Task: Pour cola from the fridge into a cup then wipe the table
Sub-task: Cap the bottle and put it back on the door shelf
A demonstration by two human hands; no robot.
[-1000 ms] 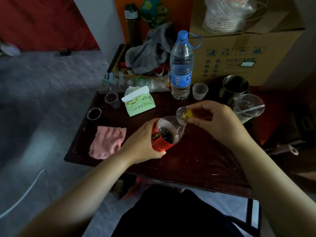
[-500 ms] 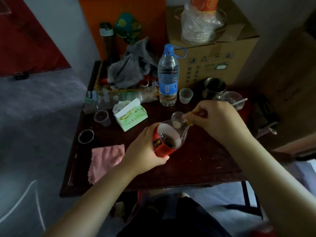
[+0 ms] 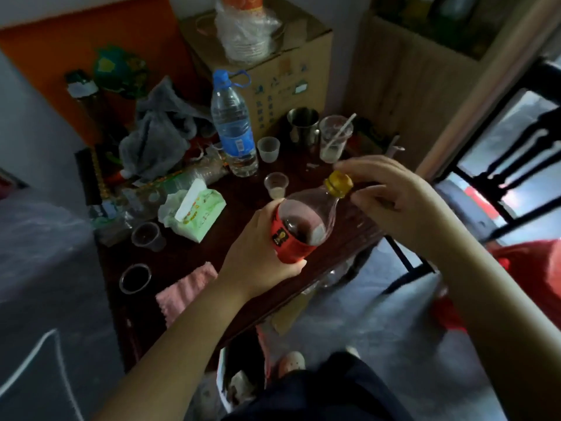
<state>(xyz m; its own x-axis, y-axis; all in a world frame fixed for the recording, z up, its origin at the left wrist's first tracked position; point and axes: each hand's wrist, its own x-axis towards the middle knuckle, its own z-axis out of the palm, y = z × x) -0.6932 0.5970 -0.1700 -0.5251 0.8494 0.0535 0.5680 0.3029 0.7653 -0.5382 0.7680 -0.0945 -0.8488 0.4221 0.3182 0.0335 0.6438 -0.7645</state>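
1. Cola bottle [image 3: 306, 220] is held off the table [image 3: 194, 256], above its near right edge, neck tilted up and away to the right; dark cola sits low in the body.
2. Left hand [image 3: 258, 262] wraps the red label, fingers curled firmly round the barrel; judged purpose: to brace the bottle against twisting at the neck.
3. Right hand [image 3: 391, 199] is at the yellow cap [image 3: 338, 183], forefinger above and thumb below, closed on it in a pinch; the cap sits on the neck; whether it is being loosened or tightened cannot be told.
4. Small clear cup [image 3: 276, 185] stands just beyond the bottle's shoulder with a pale residue in its base; a likely pour target, judged only by nearness; a second small cup [image 3: 268, 148] stands behind it.
5. Pink cloth [image 3: 185, 287] lies at the near left edge, partly under the left forearm; presumably laid by for wiping.
6. Far side is crowded: water bottle [image 3: 233, 126], tissue pack [image 3: 197, 214], steel mug [image 3: 303, 124], straw cup [image 3: 334, 138].
7. Open room: bare dark wood between tissue pack and cloth; right of the table edge, floor, then a dark chair frame [image 3: 501, 153] near the right elbow.
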